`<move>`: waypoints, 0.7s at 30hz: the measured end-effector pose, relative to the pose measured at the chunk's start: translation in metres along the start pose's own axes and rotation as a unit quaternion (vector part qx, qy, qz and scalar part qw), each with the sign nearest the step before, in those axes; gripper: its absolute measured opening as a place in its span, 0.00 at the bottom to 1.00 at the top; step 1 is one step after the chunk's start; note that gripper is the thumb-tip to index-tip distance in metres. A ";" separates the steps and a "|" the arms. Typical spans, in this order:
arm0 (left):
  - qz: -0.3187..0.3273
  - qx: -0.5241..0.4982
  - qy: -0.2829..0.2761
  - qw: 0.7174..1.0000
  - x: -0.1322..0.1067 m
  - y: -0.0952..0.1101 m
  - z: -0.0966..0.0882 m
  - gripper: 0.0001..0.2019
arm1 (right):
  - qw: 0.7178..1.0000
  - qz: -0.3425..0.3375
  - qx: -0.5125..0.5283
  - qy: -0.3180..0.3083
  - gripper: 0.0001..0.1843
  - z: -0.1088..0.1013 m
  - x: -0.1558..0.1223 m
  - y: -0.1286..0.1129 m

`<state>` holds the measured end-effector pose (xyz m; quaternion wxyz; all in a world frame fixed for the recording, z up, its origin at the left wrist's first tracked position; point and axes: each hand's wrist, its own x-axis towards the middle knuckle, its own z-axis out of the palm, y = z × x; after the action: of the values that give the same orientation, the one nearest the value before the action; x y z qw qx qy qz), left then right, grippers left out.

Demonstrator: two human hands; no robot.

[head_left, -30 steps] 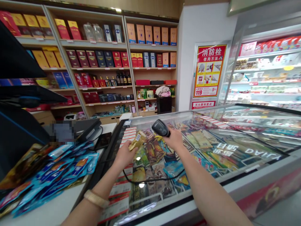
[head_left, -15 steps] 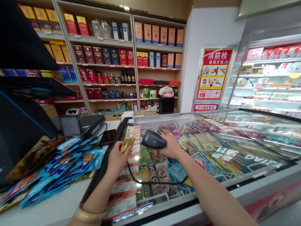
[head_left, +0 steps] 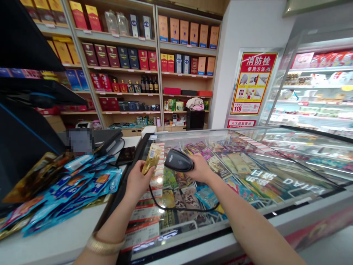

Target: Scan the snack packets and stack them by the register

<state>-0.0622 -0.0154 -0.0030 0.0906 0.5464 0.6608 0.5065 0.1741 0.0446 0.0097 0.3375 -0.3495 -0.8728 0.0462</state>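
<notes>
Your left hand [head_left: 137, 181] pinches a small, shiny gold packet [head_left: 151, 159] between thumb and fingers; they hide its lower end, and the print around its barcode is too small to read. Your right hand [head_left: 200, 169] grasps a black plastic handheld scanner [head_left: 178, 161], its handle largely concealed in your grip, its head turned toward the packet, near but not touching. Both items are above the glass-topped white chest freezer [head_left: 209, 244]. A thin black cable [head_left: 179, 209] loops across the glass; one end passes out of sight by your right forearm, the other is lost near your left hand. Reflections and white lettering partly veil the wrapped goods inside.

To your left, glossy blue packets [head_left: 74, 193] overlap on the white counter [head_left: 55, 241], too entangled to count. Beyond them, a pixelated patch masks part of a dark device. The large black screen-like equipment [head_left: 24, 40], cut off by the left edge, blocks part of the wooden shelves [head_left: 118, 35] behind. A flat dark rectangular object [head_left: 126, 154] lies beside the freezer's edge.
</notes>
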 end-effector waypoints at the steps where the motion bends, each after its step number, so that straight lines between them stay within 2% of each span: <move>1: -0.001 0.001 -0.001 1.000 0.000 0.000 0.000 0.12 | 1.000 0.005 -0.002 -0.004 0.14 0.000 0.000 0.000; 6: -0.006 0.009 -0.004 1.000 0.001 -0.002 0.000 0.13 | 1.000 0.009 -0.003 -0.015 0.14 0.000 0.000 -0.002; 14: -0.003 0.009 0.000 1.000 0.000 0.002 -0.001 0.13 | 1.000 -0.011 -0.002 0.002 0.14 0.000 0.000 -0.001; 21: 0.003 0.004 0.001 1.000 -0.002 0.001 -0.001 0.12 | 1.000 -0.006 -0.001 0.002 0.09 0.001 -0.001 0.001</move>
<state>-0.0617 -0.0179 -0.0027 0.0866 0.5487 0.6609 0.5046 0.1741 0.0448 0.0080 0.3395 -0.3443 -0.8743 0.0424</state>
